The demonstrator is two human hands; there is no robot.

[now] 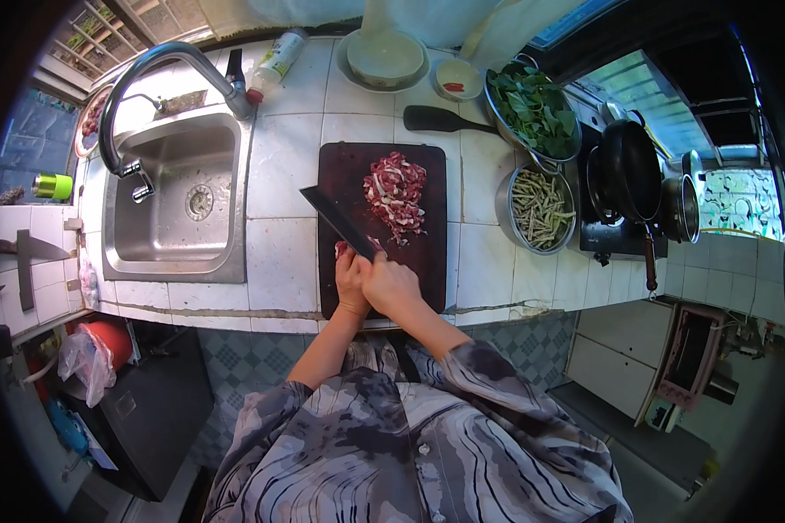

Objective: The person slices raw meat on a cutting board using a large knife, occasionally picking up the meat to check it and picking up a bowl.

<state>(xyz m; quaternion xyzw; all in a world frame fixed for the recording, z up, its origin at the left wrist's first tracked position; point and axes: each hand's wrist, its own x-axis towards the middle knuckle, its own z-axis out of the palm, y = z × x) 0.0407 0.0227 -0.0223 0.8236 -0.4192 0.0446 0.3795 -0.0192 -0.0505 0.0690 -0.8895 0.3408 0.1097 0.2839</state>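
Observation:
My right hand is closed round the handle of a dark-bladed kitchen knife, whose blade slants up to the left over a dark cutting board. Close against it, my left hand presses on a piece of raw meat, of which only a little shows at the fingertips. Beyond the blade, towards the top right of the board, lies a pile of cut raw meat, red with white fat. The knife's handle is mostly hidden by my fingers.
On the left is a steel sink with a curved faucet. A black spatula, bowls, a colander of leafy greens and a pot of cut beans stand beyond and right of the board. A wok rests by the stove.

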